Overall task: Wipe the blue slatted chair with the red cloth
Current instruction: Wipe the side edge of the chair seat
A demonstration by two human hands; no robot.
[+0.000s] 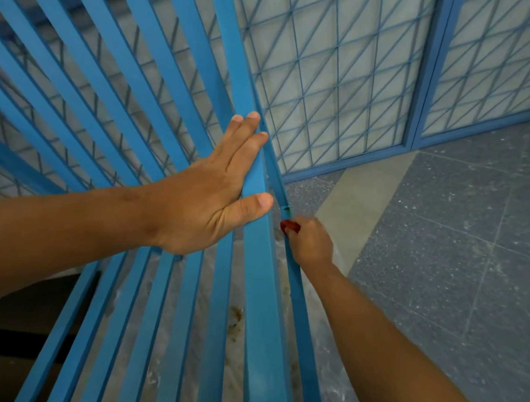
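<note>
The blue slatted chair (260, 294) fills the left and middle of the head view, its long slats running from top left down to the bottom. My left hand (207, 193) lies flat with straight fingers against the chair's rightmost wide slat, thumb over its edge. My right hand (311, 241) is lower down, beside the thin outer bar of the chair, fingers curled round the red cloth (289, 225). Only a small red bit of the cloth shows at the knuckles, touching the bar.
A blue metal lattice partition (335, 80) with frosted panels stands behind and to the right of the chair. Grey speckled floor tiles (458, 245) spread to the right. Pale stained floor shows through the slats at the bottom.
</note>
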